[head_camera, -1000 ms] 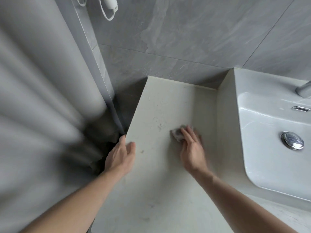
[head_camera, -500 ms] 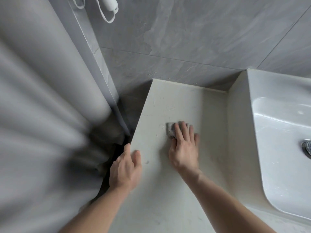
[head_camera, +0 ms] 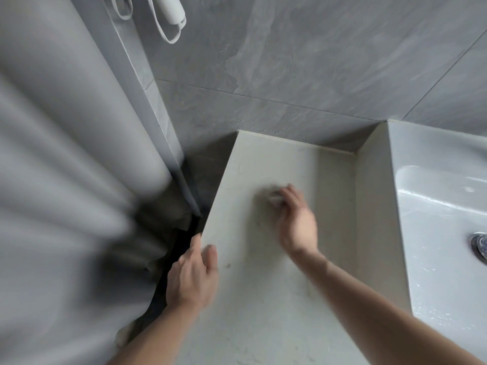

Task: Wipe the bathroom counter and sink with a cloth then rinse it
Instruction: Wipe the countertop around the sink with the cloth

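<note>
A small grey cloth (head_camera: pixel 274 198) lies on the pale counter (head_camera: pixel 263 299) beneath the blurred right hand (head_camera: pixel 296 222), fingers curled over it, while the left hand (head_camera: pixel 192 275) rests at the counter's left edge, fingers loosely bent, left of the white sink (head_camera: pixel 434 233).

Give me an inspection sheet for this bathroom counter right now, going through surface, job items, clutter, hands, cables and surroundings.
Surface: beige stone counter, faint smudges and specks.
Job's things: small grey cloth, blurred, on the counter under the right fingers; white ceramic sink at right, chrome drain at the frame edge.
Clutter: nothing seen.
Hands: left hand rests on the counter's left edge, holding nothing; right hand presses the cloth.
Cables: white looped cord hanging on the wall.
Surroundings: grey marbled wall tiles; light grey curtain at left.
</note>
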The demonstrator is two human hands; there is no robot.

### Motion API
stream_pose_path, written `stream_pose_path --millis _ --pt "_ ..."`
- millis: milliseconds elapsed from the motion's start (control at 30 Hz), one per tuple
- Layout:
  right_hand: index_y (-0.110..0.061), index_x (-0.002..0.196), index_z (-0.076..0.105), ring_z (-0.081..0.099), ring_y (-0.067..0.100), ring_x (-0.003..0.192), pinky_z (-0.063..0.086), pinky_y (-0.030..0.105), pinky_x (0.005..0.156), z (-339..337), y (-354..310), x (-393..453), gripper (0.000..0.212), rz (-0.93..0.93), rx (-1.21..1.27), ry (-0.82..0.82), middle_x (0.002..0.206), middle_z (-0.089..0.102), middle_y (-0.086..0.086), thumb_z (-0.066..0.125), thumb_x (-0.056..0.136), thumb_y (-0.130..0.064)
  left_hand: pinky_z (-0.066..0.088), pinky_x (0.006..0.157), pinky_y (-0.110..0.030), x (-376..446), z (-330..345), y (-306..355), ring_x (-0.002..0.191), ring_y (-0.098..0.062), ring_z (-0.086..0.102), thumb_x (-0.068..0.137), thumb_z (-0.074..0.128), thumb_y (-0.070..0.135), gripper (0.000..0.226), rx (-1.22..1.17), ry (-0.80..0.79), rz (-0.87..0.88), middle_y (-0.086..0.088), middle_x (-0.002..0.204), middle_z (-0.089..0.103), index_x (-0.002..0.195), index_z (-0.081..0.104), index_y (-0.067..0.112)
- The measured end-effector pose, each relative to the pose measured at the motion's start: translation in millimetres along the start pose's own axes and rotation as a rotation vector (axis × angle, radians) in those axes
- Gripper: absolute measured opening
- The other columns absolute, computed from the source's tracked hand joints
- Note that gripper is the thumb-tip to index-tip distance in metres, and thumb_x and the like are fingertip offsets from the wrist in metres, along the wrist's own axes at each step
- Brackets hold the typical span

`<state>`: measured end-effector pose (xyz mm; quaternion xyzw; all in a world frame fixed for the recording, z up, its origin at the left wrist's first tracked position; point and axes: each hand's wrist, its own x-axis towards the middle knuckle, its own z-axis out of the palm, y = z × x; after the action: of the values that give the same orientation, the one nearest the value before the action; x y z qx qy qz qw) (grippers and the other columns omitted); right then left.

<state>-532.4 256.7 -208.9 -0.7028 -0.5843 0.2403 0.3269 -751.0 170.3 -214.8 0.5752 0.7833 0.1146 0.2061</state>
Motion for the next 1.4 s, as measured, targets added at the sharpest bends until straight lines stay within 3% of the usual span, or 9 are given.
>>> stream_pose_path --millis 133,333,533,767,900,1067,1133,1300,1400 --pt "-0.007 0.129 0.066 0.042 0.033 0.142 0.029 0.033 0.120 -53 40 27 0.055 0.287 -0.044 0.255 0.146 0.053 0.016 0.036 0.083 -0.008 0.050 0.083 -0.043 1 0 -1 0.107 -0.038 0.065 0.098 0.024 0.054 0.054 -0.005 -0.014 0.006 -0.005 0.126 0.069 0.141 0.040 0.026" --pt "-0.019 0.152 0.041 0.019 0.030 0.153 0.011 0.055 0.122 -21 46 17 0.054 0.242 -0.416 0.135 0.166 0.028 0.004 0.044 0.099 -0.021 0.050 0.081 -0.041 2 3 -3 0.105 -0.037 0.066 0.099 0.025 0.054 0.051 0.002 -0.016 0.010 -0.004 0.125 0.070 0.139 0.042 0.026" --pt "-0.023 0.155 0.039 0.020 0.042 0.152 0.014 0.054 0.123 41 -17 20 0.060 -0.086 -0.370 -0.105 0.166 0.029 0.003 0.041 0.095 -0.028 0.050 0.085 -0.042 2 1 -3 0.109 -0.037 0.064 0.099 0.025 0.053 0.054 0.004 -0.026 0.014 -0.005 0.128 0.068 0.145 0.038 0.028" --pt "-0.021 0.148 0.051 0.017 0.027 0.157 0.010 0.042 0.128 93 -64 2 0.056 -0.428 -0.208 -0.377 0.164 0.035 0.002 0.046 0.095 -0.005 0.051 0.085 -0.042 1 -4 2 0.110 -0.035 0.064 0.098 0.019 0.057 0.049 -0.017 -0.027 0.031 -0.003 0.125 0.068 0.140 0.034 0.035" --pt "-0.019 0.147 0.052 0.028 0.025 0.154 0.019 0.037 0.127 60 -33 15 0.054 -0.302 -0.097 -0.272 0.161 0.040 0.003 0.051 0.095 -0.003 0.050 0.086 -0.042 2 -2 0 0.112 -0.036 0.063 0.098 0.023 0.055 0.056 -0.011 -0.042 0.000 -0.004 0.130 0.067 0.146 0.037 0.029" --pt "-0.017 0.128 0.067 0.041 0.024 0.147 0.032 0.034 0.121 -23 29 67 0.051 0.008 -0.116 0.173 0.149 0.054 0.012 0.041 0.088 0.000 0.050 0.086 -0.041 2 -3 1 0.112 -0.036 0.064 0.100 0.026 0.053 0.057 -0.002 -0.046 -0.006 -0.005 0.131 0.067 0.148 0.038 0.025" --pt "-0.008 0.137 0.062 0.042 0.029 0.144 0.030 0.031 0.120 -50 44 88 0.052 0.156 -0.119 0.283 0.151 0.051 0.016 0.040 0.090 0.001 0.051 0.086 -0.041 3 -3 1 0.111 -0.036 0.065 0.099 0.026 0.054 0.057 -0.008 -0.051 -0.015 -0.004 0.130 0.067 0.147 0.038 0.027" --pt "-0.011 0.155 0.036 0.019 0.032 0.153 0.012 0.043 0.125 -45 64 99 0.055 0.279 -0.407 0.088 0.167 0.024 0.010 0.041 0.100 -0.014 0.050 0.089 -0.041 3 -5 3 0.115 -0.034 0.063 0.099 0.027 0.053 0.058 0.008 -0.063 -0.023 -0.003 0.135 0.064 0.149 0.036 0.025" --pt "-0.018 0.154 0.037 0.018 0.031 0.153 0.013 0.055 0.122 -15 43 96 0.061 0.222 -0.470 0.079 0.166 0.027 0.005 0.041 0.093 -0.023 0.049 0.091 -0.040 3 -6 4 0.117 -0.032 0.063 0.099 0.026 0.053 0.059 0.011 -0.061 -0.024 -0.002 0.136 0.064 0.150 0.035 0.025"
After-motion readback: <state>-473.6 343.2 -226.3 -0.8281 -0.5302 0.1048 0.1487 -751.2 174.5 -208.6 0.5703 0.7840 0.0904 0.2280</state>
